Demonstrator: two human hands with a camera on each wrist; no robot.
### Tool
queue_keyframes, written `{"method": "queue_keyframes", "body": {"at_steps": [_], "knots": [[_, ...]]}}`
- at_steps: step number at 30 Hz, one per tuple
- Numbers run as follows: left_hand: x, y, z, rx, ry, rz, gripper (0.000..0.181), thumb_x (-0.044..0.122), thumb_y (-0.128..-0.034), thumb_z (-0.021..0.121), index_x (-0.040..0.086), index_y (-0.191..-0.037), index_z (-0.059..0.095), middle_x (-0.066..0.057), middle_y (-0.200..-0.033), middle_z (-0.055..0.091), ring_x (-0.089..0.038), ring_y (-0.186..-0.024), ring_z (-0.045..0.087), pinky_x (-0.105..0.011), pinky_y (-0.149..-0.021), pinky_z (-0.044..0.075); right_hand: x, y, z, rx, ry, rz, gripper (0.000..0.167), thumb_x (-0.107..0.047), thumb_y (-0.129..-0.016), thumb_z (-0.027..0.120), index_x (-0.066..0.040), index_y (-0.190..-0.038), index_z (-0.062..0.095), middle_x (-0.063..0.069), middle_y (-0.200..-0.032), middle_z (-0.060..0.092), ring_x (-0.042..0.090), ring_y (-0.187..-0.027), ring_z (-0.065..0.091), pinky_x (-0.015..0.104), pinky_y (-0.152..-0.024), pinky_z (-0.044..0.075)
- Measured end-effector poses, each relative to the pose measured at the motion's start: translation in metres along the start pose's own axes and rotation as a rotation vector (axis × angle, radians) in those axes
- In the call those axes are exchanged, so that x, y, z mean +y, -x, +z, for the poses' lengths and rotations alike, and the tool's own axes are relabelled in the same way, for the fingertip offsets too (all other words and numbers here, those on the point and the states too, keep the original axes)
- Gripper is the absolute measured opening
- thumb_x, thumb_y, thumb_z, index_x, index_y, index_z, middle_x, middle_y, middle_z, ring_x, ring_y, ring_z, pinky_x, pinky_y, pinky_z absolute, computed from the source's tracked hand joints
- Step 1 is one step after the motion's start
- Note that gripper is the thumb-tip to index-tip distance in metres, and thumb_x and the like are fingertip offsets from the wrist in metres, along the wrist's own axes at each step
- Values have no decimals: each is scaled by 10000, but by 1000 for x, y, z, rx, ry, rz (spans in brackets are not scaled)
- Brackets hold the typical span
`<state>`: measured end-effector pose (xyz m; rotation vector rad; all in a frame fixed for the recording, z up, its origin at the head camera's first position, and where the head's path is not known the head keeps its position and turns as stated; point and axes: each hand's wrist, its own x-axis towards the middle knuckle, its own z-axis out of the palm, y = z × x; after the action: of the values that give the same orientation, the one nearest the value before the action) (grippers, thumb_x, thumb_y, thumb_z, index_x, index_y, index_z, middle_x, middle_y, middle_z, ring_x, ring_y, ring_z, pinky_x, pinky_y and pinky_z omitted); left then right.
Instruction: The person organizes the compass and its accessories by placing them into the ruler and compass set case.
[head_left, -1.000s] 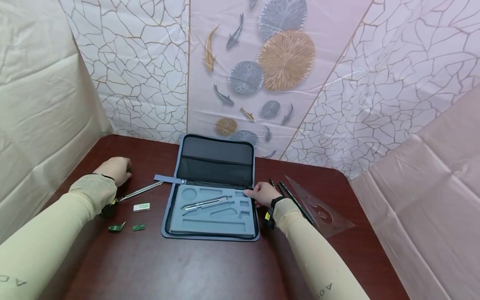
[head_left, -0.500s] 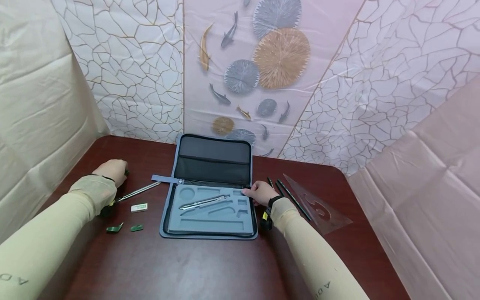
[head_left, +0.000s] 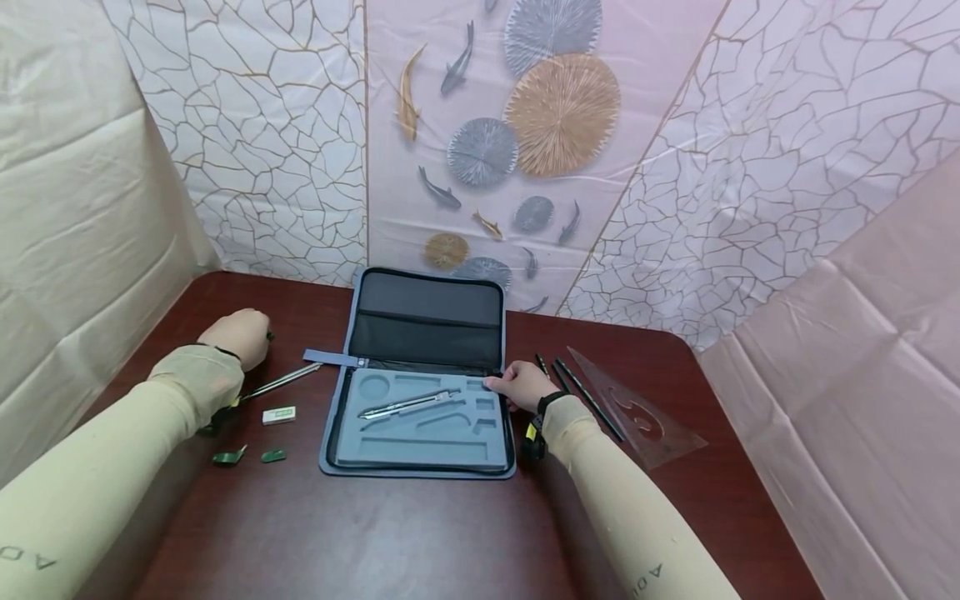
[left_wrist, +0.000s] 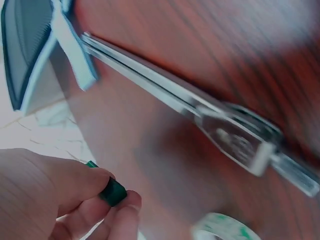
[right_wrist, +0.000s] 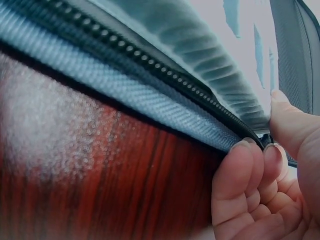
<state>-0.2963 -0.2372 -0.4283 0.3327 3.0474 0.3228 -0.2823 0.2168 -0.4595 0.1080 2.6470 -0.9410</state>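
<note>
In the left wrist view the left hand (left_wrist: 55, 195) pinches a small dark green piece (left_wrist: 114, 192) between thumb and fingers, above the table. Beside that hand a silver compass (left_wrist: 165, 85) lies on the table. The right hand (head_left: 527, 386) is at the right edge of the open blue-grey case (head_left: 420, 477). Seen from the right wrist, its thumb lies on the foam tray (right_wrist: 205, 55) and its curled fingers touch the zippered rim (right_wrist: 150, 95). Another silver compass (head_left: 408, 404) rests on the tray at a slant, among shaped recesses.
A white eraser (head_left: 279, 415) and two small green pieces (head_left: 228, 457) (head_left: 273, 456) lie left of the case. Right of it are dark pencils (head_left: 588, 400) and a clear set square (head_left: 645, 421). Patterned cloth hangs behind the table.
The left hand has moved slightly right over the table, with the green piece in it. The right hand has stayed at the case's edge. The view has shifted slightly.
</note>
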Motion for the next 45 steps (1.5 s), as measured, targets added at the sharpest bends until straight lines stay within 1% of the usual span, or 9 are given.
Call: {"method": "queue_keyframes", "body": {"at_steps": [4,8,12,16,20,25,32,36,45], "knots": [[20,-5,1,-14,22,44,139,-1,-894,553,-53,-902,681,-238,-917,627,-370,-818,643,-516,-722,513,1,0,-1,5,-5,1,393,-431,-903,669,-69,-831,533,83,-772,579,217,-654,608,321,-590,480],[48,-8,3,-28,42,90,120,17,-903,596,-79,-944,655,-210,-913,590,-297,-800,628,-444,-682,530,1,1,-1,3,-24,-3,390,-424,-904,671,-65,-841,532,80,-761,572,220,-652,606,325,-595,486],[74,-8,2,-30,85,160,75,30,-901,599,-23,-870,643,-125,-821,565,-208,-691,570,-362,-597,491,1,3,-1,2,-33,-5,390,-423,-903,671,-64,-840,535,70,-751,563,220,-655,606,321,-596,486],[95,-6,3,-89,133,234,187,41,-912,585,63,-727,606,-23,-650,504,-145,-557,449,-298,-520,375,0,2,-1,3,-30,0,395,-431,-905,666,-66,-827,539,68,-746,562,219,-659,607,315,-582,475],[112,-2,8,-139,123,261,149,101,-938,624,98,-790,633,16,-664,540,-129,-566,473,-287,-525,392,0,1,-1,9,-28,1,400,-438,-902,668,-68,-816,543,72,-751,567,218,-658,604,310,-572,471],[124,0,18,-126,156,251,113,144,-944,645,118,-849,589,14,-748,585,-140,-621,517,-301,-551,424,2,0,0,11,-25,5,396,-441,-900,668,-75,-813,543,71,-753,574,212,-651,600,304,-562,463],[135,-7,27,-68,226,319,70,47,-936,630,77,-896,581,-19,-838,597,-149,-704,541,-322,-621,450,1,1,1,21,-27,4,391,-437,-905,664,-74,-822,541,80,-773,575,214,-655,601,309,-571,475],[144,-12,30,-67,235,341,49,25,-931,623,59,-915,592,-32,-843,602,-157,-733,564,-339,-648,470,1,2,1,19,-40,8,388,-436,-907,661,-76,-830,540,82,-789,578,213,-660,602,315,-588,488],[154,-22,43,-91,217,313,35,91,-940,639,65,-921,625,-11,-838,609,-133,-729,561,-333,-666,480,0,3,1,19,-36,-9,391,-437,-912,654,-74,-829,533,72,-755,559,217,-653,602,312,-566,461]]}}
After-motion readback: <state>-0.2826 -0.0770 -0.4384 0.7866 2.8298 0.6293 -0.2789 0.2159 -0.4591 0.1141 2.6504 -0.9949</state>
